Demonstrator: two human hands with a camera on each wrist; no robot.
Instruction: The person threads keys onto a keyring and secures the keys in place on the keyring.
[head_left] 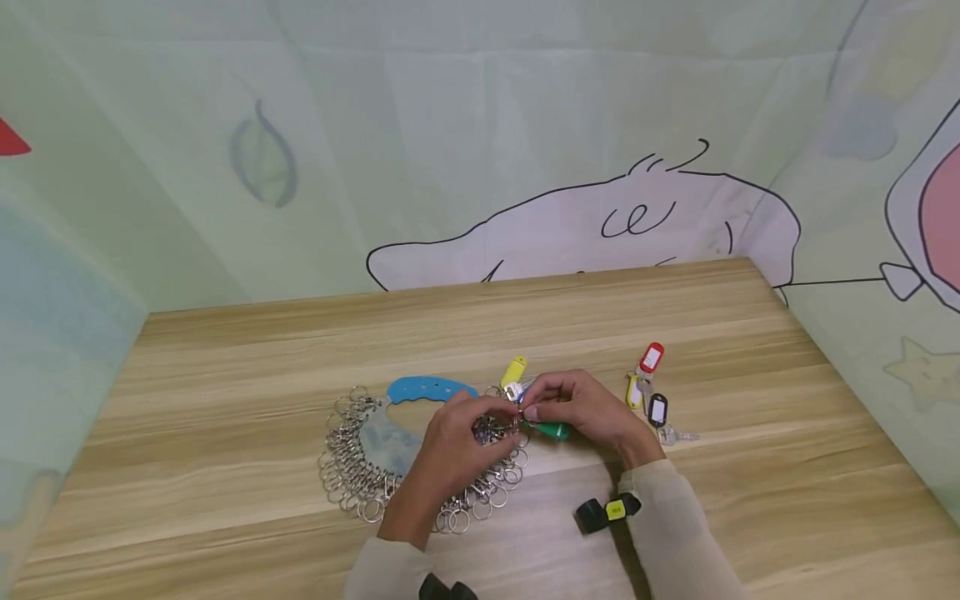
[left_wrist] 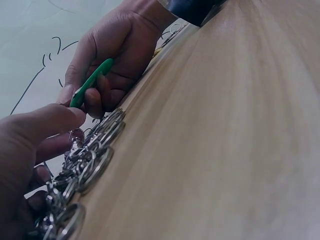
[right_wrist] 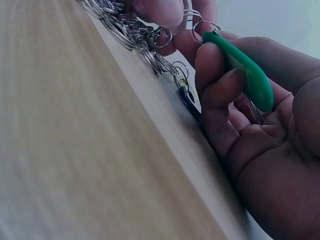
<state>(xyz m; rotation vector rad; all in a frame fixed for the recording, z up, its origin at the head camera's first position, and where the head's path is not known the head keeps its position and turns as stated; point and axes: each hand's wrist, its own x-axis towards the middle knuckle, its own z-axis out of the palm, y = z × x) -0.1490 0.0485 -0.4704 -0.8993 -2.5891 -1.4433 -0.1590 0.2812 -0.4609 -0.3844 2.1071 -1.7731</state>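
The head view has soft, even light, with a pale sheen toward the near edge of the table [head_left: 543,500] and a shadow beside the right sleeve [head_left: 678,529], while both wrist views look dimmer and slightly blurred.

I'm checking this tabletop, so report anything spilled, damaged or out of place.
Nothing looks spilled, damaged or misplaced. Silver metal rings overlap in a crowded arc, keys with red, yellow and black plastic tags lie apart on the wooden table, and the right hand holds a green plastic tag.

Green key tag [right_wrist: 257,84], silvery rings [head_left: 351,468], blue strip [head_left: 423,388], wood-grained table [head_left: 225,433]
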